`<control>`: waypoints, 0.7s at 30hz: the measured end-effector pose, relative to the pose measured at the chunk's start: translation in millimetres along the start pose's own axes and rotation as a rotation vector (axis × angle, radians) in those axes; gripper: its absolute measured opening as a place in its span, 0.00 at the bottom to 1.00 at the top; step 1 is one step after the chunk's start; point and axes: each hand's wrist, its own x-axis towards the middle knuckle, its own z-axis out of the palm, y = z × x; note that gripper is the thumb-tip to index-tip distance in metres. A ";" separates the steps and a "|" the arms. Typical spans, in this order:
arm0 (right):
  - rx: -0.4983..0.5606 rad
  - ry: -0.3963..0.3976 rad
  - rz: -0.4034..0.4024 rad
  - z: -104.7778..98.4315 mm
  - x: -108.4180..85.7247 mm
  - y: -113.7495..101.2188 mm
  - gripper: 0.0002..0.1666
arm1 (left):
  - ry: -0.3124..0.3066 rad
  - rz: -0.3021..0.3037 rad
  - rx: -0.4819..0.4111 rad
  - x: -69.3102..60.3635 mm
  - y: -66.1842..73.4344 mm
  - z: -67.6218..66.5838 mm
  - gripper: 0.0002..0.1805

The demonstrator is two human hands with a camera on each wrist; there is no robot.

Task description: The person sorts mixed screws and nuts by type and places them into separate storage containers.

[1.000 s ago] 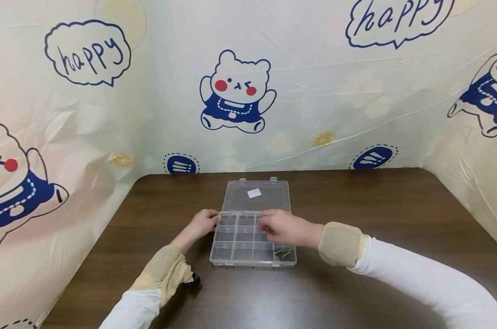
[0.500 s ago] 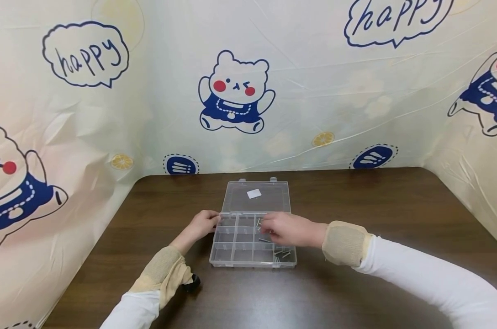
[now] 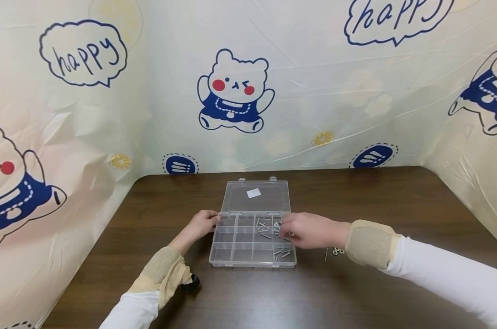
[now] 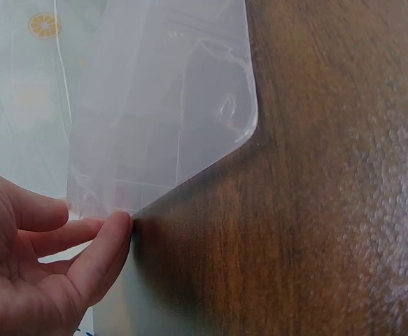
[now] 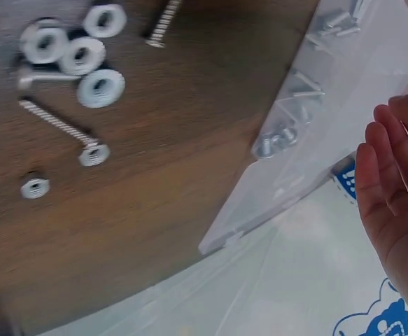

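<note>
A clear plastic compartment box (image 3: pixel 243 254) lies on the table with its lid (image 3: pixel 269 201) laid back behind it. My left hand (image 3: pixel 203 224) pinches the box's left edge near the lid; in the left wrist view, thumb and fingers (image 4: pixel 106 252) meet at the clear plastic corner. Over the right-hand compartments is my right hand (image 3: pixel 310 230), its fingers loosely bent. The right wrist view shows nothing in those fingers (image 5: pixel 375 175), though the thumb tip is partly hidden. Screws (image 3: pixel 266 236) lie in a middle compartment, more screws (image 3: pixel 282 252) in the front right one.
To the right of the box, loose nuts and washers (image 5: pixel 100 89) and several screws (image 5: pixel 60 122) lie on the brown table (image 3: pixel 380 196). A black object (image 3: pixel 192 283) sits beneath the left wrist. A printed cloth (image 3: pixel 306 100) hangs behind the table.
My right hand has moved right from the middle column to the box's right side, uncovering screws in the compartments and loose hardware on the table. The left hand stays in place.
</note>
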 end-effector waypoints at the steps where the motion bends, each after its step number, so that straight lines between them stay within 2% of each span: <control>1: -0.004 -0.008 0.003 -0.3 -3.0 0.0 0.08 | 0.000 0.002 0.004 -0.1 0.1 -0.1 0.17; 6: -0.009 -0.043 0.014 1.0 -17.2 1.1 0.08 | 0.000 0.001 0.010 -0.4 1.0 -0.4 0.16; 21: 0.015 -0.069 0.059 2.1 -49.1 3.3 0.09 | 0.004 -0.001 0.025 -1.2 0.9 -1.1 0.17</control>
